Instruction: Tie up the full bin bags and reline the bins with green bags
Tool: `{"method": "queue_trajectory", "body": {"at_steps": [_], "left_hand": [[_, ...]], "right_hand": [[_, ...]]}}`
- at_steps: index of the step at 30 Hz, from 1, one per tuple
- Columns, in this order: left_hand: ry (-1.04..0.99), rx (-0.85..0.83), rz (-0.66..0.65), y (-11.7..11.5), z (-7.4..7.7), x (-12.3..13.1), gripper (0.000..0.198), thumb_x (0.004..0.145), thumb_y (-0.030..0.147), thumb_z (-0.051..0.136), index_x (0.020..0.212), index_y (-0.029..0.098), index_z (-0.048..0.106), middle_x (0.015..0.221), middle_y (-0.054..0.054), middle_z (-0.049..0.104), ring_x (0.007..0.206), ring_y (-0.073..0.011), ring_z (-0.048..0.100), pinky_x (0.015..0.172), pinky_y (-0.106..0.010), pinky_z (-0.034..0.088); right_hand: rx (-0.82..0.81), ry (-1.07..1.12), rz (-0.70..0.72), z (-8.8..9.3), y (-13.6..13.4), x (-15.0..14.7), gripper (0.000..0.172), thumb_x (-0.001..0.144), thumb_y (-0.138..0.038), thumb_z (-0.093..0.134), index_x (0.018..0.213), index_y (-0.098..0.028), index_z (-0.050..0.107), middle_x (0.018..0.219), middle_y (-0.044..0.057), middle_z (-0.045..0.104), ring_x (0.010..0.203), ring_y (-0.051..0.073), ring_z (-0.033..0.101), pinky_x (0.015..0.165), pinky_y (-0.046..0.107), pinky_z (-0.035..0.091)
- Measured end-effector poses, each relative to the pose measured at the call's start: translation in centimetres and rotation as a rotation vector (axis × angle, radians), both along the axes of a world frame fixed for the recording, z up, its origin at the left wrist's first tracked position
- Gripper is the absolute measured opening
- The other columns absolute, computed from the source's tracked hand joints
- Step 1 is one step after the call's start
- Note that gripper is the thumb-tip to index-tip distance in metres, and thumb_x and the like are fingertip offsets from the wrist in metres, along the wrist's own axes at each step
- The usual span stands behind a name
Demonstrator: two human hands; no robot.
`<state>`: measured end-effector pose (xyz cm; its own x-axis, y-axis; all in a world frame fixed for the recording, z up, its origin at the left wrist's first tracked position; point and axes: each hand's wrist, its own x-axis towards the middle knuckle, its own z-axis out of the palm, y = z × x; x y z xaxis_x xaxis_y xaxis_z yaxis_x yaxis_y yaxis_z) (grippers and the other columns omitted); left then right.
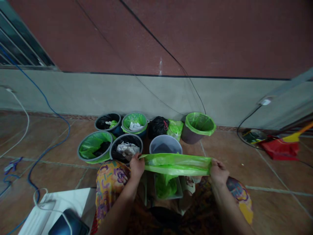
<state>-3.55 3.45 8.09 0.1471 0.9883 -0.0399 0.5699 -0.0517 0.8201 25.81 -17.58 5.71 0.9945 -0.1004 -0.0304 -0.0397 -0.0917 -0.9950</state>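
A green plastic bag [177,164] is stretched sideways between my two hands, above my lap. My left hand [137,167] is closed on its left end, and my right hand [219,171] grips the right end. Just beyond the bag stands a grey bin [165,144] with no liner showing; the bag hides its lower part. Below the bag, a clear container [180,193] between my feet holds crumpled green plastic [166,186].
Several lined bins, including a black-lined bin [126,147], stand at the left. By the wall are a black tied bag [158,126] and a green-lined bin [199,127]. A red dustpan [280,148] lies right; a blue cable [46,148] and white box [81,199] are left.
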Motion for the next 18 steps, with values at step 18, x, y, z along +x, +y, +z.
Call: {"method": "queue_trajectory", "body": {"at_steps": [18], "left_hand": [[-0.016, 0.106, -0.367, -4.0, 7.9, 5.5, 0.042, 0.072, 0.008, 0.051, 0.107, 0.019, 0.071, 0.085, -0.008, 0.074, 0.074, -0.0228, 0.067, 0.071, -0.030, 0.046]], "right_hand": [[-0.507, -0.372, 1.155, 8.3, 4.0, -13.7, 0.026, 0.083, -0.024, 0.047, 0.085, -0.024, 0.073, 0.082, 0.004, 0.074, 0.075, 0.020, 0.067, 0.071, 0.031, 0.052]]}}
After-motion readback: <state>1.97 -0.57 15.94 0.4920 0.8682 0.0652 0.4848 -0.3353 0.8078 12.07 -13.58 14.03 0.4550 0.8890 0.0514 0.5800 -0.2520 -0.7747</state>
